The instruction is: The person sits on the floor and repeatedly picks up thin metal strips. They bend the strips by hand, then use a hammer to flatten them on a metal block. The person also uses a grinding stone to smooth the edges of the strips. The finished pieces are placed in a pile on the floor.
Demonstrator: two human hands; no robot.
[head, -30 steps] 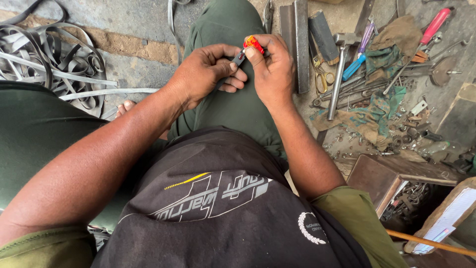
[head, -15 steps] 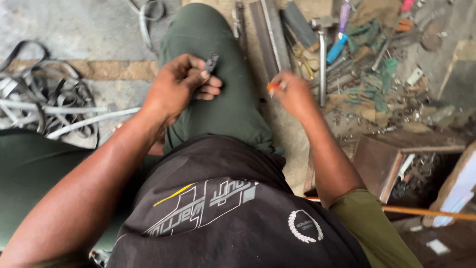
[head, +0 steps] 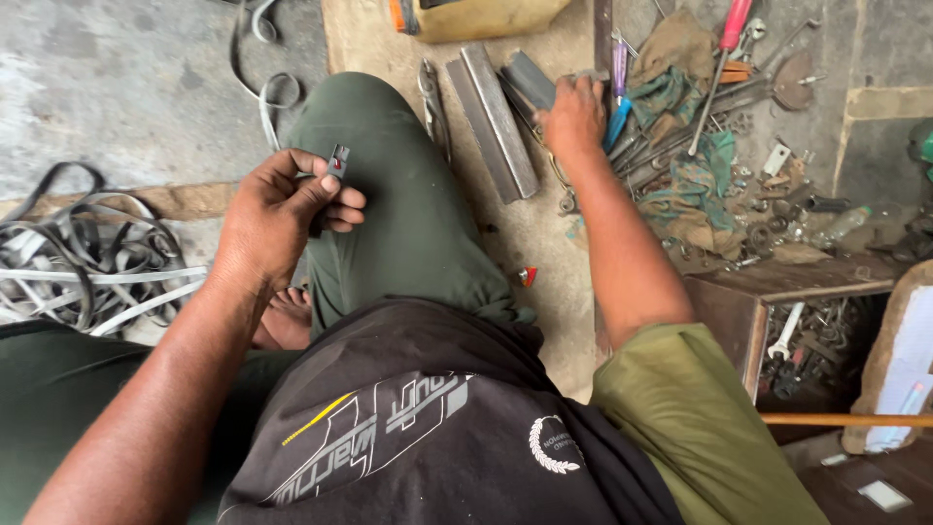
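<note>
Head view: a small dark part [head: 337,158] is pinched in the left hand [head: 277,209] fingers above the knee. The right hand [head: 573,115] is laid on floor tools [head: 680,117], grip unclear; selecting a tool is probably required next.

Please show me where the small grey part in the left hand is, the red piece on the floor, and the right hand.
Grey part [head: 337,159], head view, on its upper end above the fingers.
Red piece [head: 527,276], head view, on its middle.
Right hand [head: 573,115], head view, on the back of the hand.
</note>
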